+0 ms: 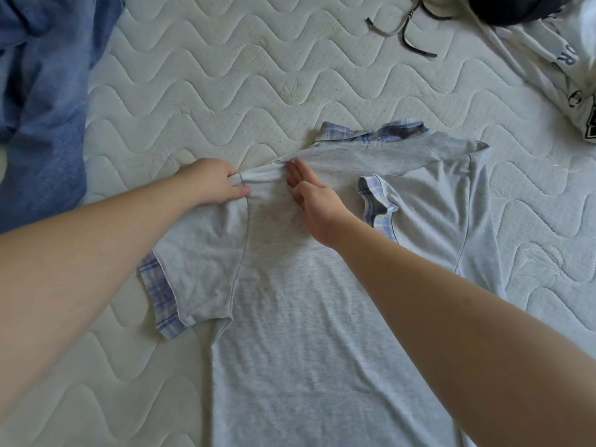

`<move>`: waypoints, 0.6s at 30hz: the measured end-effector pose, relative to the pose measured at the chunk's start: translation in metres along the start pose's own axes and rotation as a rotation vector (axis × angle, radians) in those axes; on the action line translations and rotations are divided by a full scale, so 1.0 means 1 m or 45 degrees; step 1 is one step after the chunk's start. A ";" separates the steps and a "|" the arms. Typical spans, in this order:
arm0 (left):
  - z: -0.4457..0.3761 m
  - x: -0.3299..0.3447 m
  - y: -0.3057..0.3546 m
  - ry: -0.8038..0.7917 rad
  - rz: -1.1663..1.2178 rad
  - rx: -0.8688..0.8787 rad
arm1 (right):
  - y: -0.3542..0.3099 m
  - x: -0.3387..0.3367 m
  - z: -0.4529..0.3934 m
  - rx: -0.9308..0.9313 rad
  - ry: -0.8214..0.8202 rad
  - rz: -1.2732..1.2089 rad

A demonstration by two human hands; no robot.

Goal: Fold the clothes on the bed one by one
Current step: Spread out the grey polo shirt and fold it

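From the head view, a light grey jersey T-shirt with plaid-trimmed sleeves and collar lies spread on the white wave-quilted mattress, reaching its near edge. The left hand pinches bunched shoulder fabric; the right hand presses flat, fingers straight, just beside it. A crumpled blue cloth covers the mattress's far left corner.

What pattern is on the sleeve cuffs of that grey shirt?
Blue, lilac and white plaid trims the sleeve cuff of the grey shirt, seen in the head view.
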State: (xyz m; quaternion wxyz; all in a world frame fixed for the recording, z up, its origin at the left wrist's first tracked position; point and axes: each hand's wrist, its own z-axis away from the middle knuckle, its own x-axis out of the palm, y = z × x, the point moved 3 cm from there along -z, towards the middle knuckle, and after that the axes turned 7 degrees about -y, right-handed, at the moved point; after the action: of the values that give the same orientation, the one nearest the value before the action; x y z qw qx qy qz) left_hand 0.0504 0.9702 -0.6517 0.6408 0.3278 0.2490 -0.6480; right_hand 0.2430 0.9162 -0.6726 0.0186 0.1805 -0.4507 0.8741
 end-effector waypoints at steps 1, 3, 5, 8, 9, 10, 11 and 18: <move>0.005 0.001 -0.009 -0.030 -0.003 -0.021 | 0.000 0.001 0.001 0.013 -0.012 0.123; 0.015 0.005 -0.023 -0.073 -0.013 -0.083 | 0.000 0.005 0.000 0.043 -0.014 0.328; 0.026 0.006 -0.030 -0.093 0.016 -0.112 | -0.003 0.010 -0.001 0.060 0.009 0.431; 0.043 0.006 -0.030 -0.082 0.169 -0.068 | -0.006 0.014 -0.002 0.048 0.039 0.481; 0.048 0.005 -0.027 -0.061 0.216 -0.032 | -0.007 0.014 -0.002 0.044 0.046 0.480; 0.052 0.004 -0.023 -0.036 0.252 0.007 | -0.007 0.014 -0.002 0.037 0.046 0.471; 0.057 0.004 -0.018 -0.024 0.280 0.044 | -0.008 0.013 -0.003 0.026 0.042 0.446; 0.084 0.013 0.041 -0.163 0.306 0.252 | -0.020 -0.010 -0.002 0.122 0.275 0.185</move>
State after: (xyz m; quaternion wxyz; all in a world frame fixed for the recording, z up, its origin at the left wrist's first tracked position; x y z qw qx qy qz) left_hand 0.0830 0.8967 -0.6022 0.6928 0.3749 0.1017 -0.6076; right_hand 0.2561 0.9307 -0.6614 -0.0050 0.0528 -0.4157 0.9079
